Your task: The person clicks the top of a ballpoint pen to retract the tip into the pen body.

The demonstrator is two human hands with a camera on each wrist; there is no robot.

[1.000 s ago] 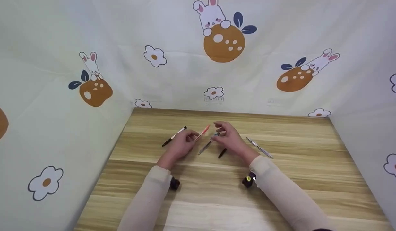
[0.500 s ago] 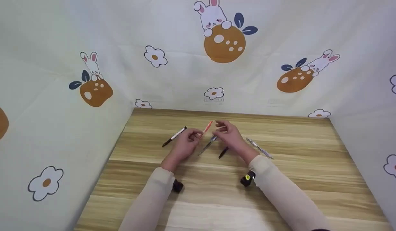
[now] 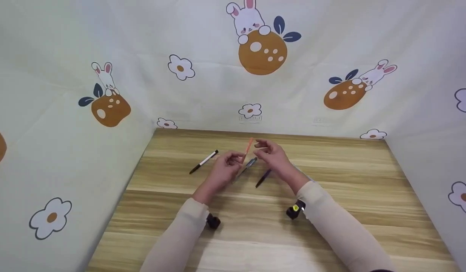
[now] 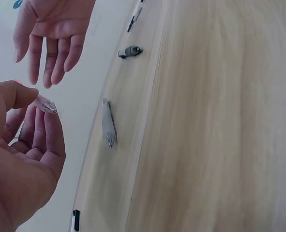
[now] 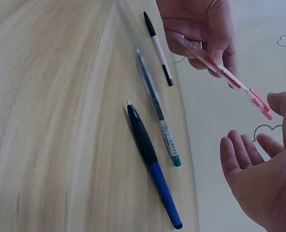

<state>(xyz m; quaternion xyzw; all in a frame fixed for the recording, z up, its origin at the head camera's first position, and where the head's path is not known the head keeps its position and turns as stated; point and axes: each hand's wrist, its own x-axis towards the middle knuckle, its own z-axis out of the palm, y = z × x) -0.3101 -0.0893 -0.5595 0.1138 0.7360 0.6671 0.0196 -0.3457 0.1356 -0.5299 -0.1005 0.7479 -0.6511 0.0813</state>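
Observation:
Between thumb and fingers, my left hand (image 3: 224,170) pinches a clear pen with a red end (image 5: 230,77), held above the table. Its red end points up and toward my right hand (image 3: 275,156), which is held open with fingers relaxed and thumb apart, nothing in it. In the right wrist view that red end sits close to the right thumb. Under the hands lie a clear pen with a teal end (image 5: 154,96) and a blue pen with a black grip (image 5: 155,169). A white pen with black ends (image 3: 204,161) lies left of my left hand.
Another clear pen (image 3: 304,173) shows partly behind the right wrist. The wooden table (image 3: 252,238) meets a pale curtain (image 3: 210,90) printed with rabbits, oranges and flowers at its back and sides. A small black camera (image 3: 213,221) hangs at the left wrist.
My left hand has moved right and slightly forward, carrying the red-ended pen, which now stands steeper and closer to the right hand. The right hand has shifted slightly, covering more of the far-right pen.

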